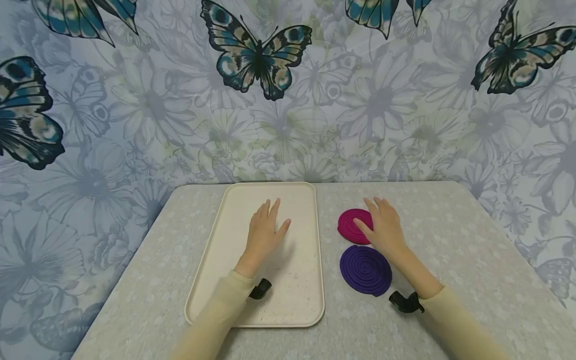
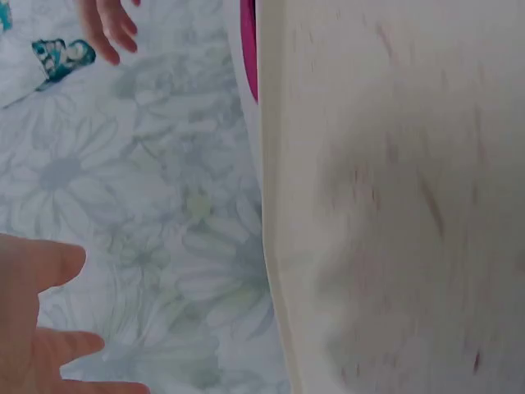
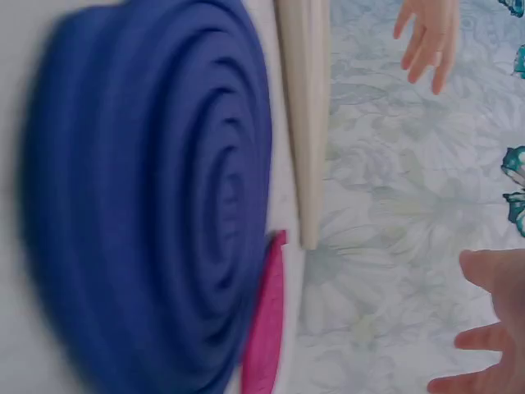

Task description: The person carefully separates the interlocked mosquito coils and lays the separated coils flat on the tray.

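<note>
The pink coil (image 1: 350, 226) could be unwinding, I am thinking, if somebody is lifting it by the outer turn only (to my eye, nothing seems to be binding the spiral). It is lying on the bench (image 1: 450, 215) just beyond the purple coil (image 1: 366, 270), partly hidden below the right grip (image 1: 384, 227), which is hovering released, holding nothing; the left grip (image 1: 263, 232) is hanging likewise above the tray (image 1: 303, 240).

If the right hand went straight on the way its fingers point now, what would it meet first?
Most likely the flower-patterned backdrop behind the table. The right hand appears raised above the tabletop, with nothing visible in between, though depth is hard to judge.
</note>
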Demonstrator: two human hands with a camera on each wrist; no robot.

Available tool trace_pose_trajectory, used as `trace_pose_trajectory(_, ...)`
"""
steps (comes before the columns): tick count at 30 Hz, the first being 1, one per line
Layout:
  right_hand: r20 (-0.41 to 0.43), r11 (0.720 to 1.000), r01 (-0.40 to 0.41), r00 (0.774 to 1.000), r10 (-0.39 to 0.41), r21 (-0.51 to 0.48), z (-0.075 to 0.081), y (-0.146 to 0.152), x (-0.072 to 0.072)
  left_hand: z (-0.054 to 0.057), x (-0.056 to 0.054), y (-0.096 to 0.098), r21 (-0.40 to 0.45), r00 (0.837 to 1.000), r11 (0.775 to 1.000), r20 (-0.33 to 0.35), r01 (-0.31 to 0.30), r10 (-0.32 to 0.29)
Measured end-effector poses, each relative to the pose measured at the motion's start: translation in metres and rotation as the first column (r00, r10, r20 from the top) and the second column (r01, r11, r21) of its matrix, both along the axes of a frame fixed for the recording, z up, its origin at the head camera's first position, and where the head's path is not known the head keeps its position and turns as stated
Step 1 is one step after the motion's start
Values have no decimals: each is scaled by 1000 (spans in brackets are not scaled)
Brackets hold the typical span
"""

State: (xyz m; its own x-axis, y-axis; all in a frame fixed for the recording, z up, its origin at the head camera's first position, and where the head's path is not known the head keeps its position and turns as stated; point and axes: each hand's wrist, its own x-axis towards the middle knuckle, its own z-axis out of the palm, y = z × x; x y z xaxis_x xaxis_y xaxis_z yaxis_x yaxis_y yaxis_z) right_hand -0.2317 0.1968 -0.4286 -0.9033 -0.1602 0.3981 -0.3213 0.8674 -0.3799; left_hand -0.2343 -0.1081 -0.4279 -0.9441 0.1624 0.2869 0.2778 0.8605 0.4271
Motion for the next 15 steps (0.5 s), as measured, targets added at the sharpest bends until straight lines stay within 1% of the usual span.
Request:
trace_pose_trajectory(3,-24,997,-34,999,32,-65,-7,10,2,-2,5,9,132,1000,991,1,27,-27)
trace_pose_trajectory(6,-28,990,-62,998,59,-125,-15,21,6,-4,10,18,244,999,969,5,49,-52)
trace_pose_trajectory(8,-19,985,-73,997,71,-153,-19,27,9,-6,13,23,304,997,950,7,71,-77)
trace_pose_trajectory(10,9,978,-80,997,83,-195,-23,33,14,-7,17,29,355,994,930,10,96,-106)
trace_pose_trajectory(14,45,957,-91,993,107,-276,-30,42,24,-9,27,44,451,984,882,41,134,-171)
trace_pose_trajectory(15,46,950,-99,992,117,-296,-32,44,27,-9,30,48,478,981,867,52,142,-189)
